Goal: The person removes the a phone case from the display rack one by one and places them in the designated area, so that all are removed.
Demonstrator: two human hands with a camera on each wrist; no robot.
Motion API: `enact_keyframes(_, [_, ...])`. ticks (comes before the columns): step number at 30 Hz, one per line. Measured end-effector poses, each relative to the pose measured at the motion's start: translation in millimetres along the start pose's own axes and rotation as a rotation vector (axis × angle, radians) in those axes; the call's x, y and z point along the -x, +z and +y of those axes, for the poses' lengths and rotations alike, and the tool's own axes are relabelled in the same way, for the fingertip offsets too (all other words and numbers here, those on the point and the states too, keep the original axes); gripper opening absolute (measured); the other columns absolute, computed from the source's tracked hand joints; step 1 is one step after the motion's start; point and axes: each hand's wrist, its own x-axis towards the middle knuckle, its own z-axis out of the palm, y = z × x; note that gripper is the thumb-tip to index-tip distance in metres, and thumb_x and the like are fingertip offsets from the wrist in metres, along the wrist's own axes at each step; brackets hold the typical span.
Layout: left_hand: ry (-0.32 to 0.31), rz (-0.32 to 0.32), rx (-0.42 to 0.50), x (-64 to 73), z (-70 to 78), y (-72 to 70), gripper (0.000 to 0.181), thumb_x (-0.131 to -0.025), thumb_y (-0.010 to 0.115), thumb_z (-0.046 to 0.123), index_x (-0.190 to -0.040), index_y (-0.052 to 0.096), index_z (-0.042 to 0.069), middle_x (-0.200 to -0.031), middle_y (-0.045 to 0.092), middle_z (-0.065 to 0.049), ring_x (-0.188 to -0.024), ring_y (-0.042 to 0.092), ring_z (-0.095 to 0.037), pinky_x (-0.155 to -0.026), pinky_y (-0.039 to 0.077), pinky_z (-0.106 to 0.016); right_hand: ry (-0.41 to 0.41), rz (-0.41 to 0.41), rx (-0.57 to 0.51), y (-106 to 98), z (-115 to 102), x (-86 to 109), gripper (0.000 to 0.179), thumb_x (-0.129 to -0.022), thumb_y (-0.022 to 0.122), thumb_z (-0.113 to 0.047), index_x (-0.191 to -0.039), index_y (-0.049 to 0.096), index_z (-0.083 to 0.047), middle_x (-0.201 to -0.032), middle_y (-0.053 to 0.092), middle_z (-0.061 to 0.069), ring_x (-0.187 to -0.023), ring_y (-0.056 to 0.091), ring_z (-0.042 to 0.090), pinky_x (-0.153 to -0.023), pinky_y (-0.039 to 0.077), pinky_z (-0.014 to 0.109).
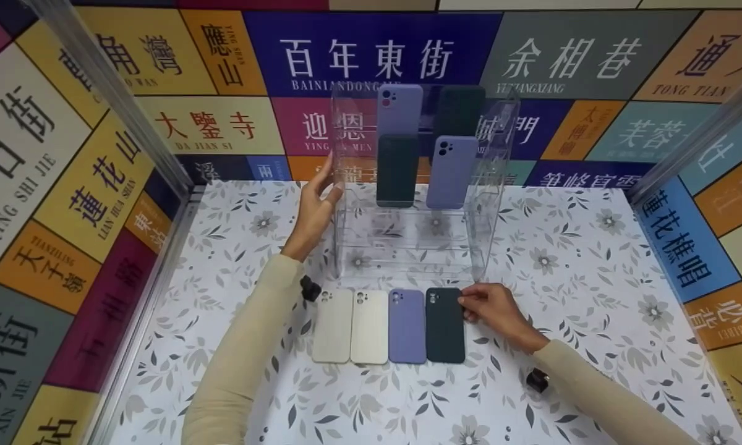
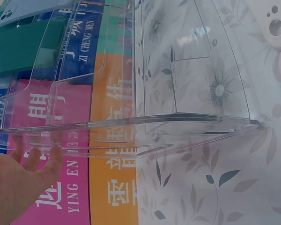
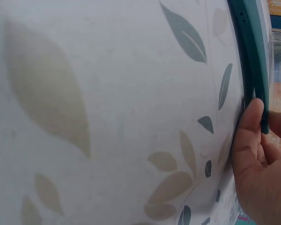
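A clear plastic display stand (image 1: 408, 247) stands upright, bearing two purple and two dark green phone cases in two tiers. At its left side, my left hand (image 1: 316, 213) holds the clear side panel; the left wrist view shows the fingertips (image 2: 54, 159) against it. In front of the stand, my right hand (image 1: 494, 309) pinches the upper right corner of a dark green phone case (image 1: 446, 327). That case ends a row on the table, beside a purple case (image 1: 407, 327) and two cream cases (image 1: 369, 330). In the right wrist view, thumb and finger flank the green case's edge (image 3: 257, 61).
The table (image 1: 235, 358) has a white cover printed with grey leaves and flowers. Panels with Chinese lettering (image 1: 371, 55) rise behind and on both sides. Metal posts (image 1: 123, 99) stand at the back corners.
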Motion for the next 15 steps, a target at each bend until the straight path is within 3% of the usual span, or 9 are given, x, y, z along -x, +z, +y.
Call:
enact_keyframes(10, [0.014, -0.009, -0.005, -0.7, -1.5, -0.1, 0.071, -0.111, 0.057, -0.002, -0.174, 0.031, 0.013, -0.177, 0.039, -0.009, -0.156, 0.047, -0.031, -0.127, 0.041, -0.047, -0.036, 0.027, 0.135, 3.4, -0.3, -3.8, 0.013, -0.101, 0.075, -0.002, -0.108, 0.078, 0.009, -0.078, 0.076, 0.013, -0.063, 0.069, 0.016, -0.054, 0.057, 0.025])
enact_keyframes(15, [0.001, -0.012, -0.006, -0.2, -0.4, -0.2, 0.07, -0.111, 0.057, 0.0, -0.175, 0.031, 0.015, -0.177, 0.038, -0.012, -0.156, 0.046, -0.033, -0.127, 0.042, -0.048, -0.059, 0.045, 0.149, 2.1, -8.0, -4.5, 0.016, -0.101, 0.076, -0.005, -0.111, 0.079, 0.007, -0.083, 0.076, 0.013, -0.065, 0.071, 0.02, -0.054, 0.056, 0.025])
